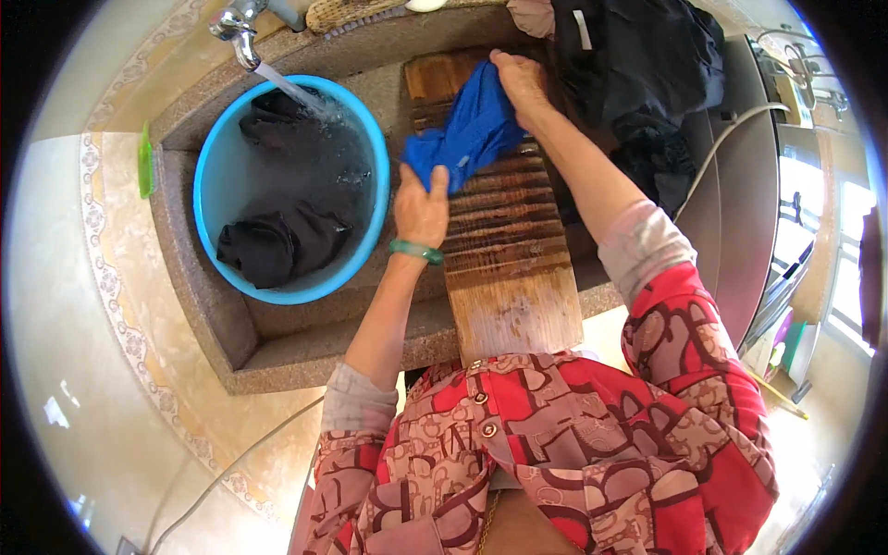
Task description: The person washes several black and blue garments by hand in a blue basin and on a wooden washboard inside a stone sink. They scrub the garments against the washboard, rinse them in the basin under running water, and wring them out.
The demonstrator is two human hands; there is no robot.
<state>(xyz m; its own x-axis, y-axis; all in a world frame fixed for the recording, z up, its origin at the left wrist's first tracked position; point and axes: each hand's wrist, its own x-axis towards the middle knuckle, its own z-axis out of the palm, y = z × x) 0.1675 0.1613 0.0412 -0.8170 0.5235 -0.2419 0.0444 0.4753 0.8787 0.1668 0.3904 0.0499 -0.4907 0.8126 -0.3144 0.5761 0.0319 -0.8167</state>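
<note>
A blue cloth [479,125] is stretched between my two hands above a ridged wooden washboard [510,229]. My left hand [422,208] grips its lower left end, the thumb pointing up. At the upper right end, my right hand [520,83] holds the cloth bunched in its fingers. The washboard leans over the front rim of a stone sink [277,361]. Left of it stands a light blue plastic basin [383,173], where dark cloth [277,243] lies partly under cloudy water.
Water runs from a chrome tap [243,45] into the basin. A scrubbing brush [357,15] lies on the back ledge. Black garments [645,62] are heaped at the right end of the sink, beside a dark appliance [739,194] with a pale hose [721,142]. A green plastic item [145,163] is at the left rim.
</note>
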